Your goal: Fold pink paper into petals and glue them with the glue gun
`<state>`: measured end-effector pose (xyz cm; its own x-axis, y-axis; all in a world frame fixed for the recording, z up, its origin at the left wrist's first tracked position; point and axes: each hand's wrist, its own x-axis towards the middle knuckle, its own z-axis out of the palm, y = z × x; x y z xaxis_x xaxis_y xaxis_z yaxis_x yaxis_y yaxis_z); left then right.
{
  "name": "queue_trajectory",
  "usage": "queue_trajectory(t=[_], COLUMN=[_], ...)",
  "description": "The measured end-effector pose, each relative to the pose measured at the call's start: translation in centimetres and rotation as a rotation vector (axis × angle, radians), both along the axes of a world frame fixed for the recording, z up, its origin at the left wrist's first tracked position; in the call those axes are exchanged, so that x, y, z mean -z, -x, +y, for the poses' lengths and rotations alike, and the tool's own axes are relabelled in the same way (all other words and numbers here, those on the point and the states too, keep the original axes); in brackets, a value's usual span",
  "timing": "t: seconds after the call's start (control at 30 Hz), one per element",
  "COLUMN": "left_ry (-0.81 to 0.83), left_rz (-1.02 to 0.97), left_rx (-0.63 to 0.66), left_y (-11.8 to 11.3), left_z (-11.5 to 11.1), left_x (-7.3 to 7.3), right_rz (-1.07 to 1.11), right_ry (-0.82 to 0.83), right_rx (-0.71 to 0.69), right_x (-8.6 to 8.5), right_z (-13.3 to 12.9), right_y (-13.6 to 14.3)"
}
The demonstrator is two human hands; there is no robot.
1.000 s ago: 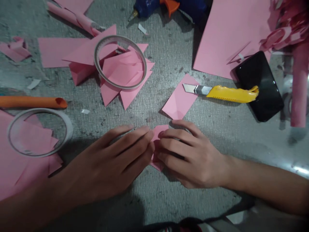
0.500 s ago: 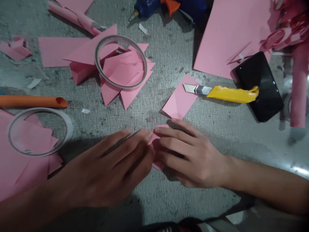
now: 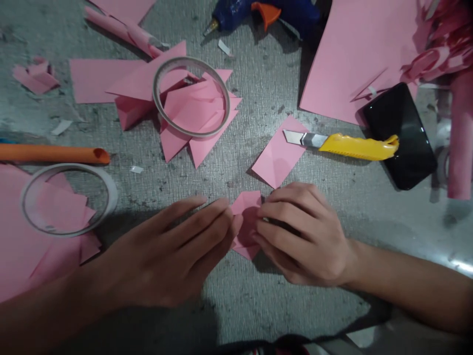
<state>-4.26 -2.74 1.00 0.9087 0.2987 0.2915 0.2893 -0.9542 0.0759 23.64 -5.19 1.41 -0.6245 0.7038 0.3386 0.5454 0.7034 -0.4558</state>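
Observation:
A small folded pink paper [image 3: 248, 217] lies between my hands at the middle of the table. The fingers of my left hand [image 3: 177, 246] press on its left edge, with the thumb beside them. Bent fingers of my right hand [image 3: 306, 231] are closed on its right edge. Just above, a pink paper rectangle [image 3: 275, 160] lies with the blade tip of a yellow cutter [image 3: 358, 147] over it. The cutter's handle end rests on a black phone [image 3: 402, 138].
A tape ring [image 3: 157, 98] sits on pink paper pieces at upper left; another ring [image 3: 111, 197] lies at left below an orange tube [image 3: 55, 154]. A blue glue gun [image 3: 232, 15] is at the top. A large pink sheet [image 3: 354, 59] and a pink roll [image 3: 460, 143] are at right.
My right hand has shifted right and its fingers have curled more, so more of the folded paper shows. The table items appear slightly farther right in view.

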Motion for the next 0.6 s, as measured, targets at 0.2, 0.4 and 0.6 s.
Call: queue_trajectory(t=[0.2, 0.4, 0.6], left_ry=[0.103, 0.125, 0.095], left_rz=[-0.014, -0.018, -0.049], left_rx=[-0.044, -0.050, -0.096], left_y=[-0.46, -0.58, -0.34], left_z=[0.07, 0.05, 0.17], left_x=[0.28, 0.29, 0.16], right_rz=[-0.126, -0.187, -0.188], right_ry=[-0.021, -0.043, -0.020], right_rx=[0.098, 0.140, 0.122], right_x=[-0.11, -0.07, -0.01], right_z=[0.07, 0.19, 0.21], right_y=[-0.14, -0.04, -0.01])
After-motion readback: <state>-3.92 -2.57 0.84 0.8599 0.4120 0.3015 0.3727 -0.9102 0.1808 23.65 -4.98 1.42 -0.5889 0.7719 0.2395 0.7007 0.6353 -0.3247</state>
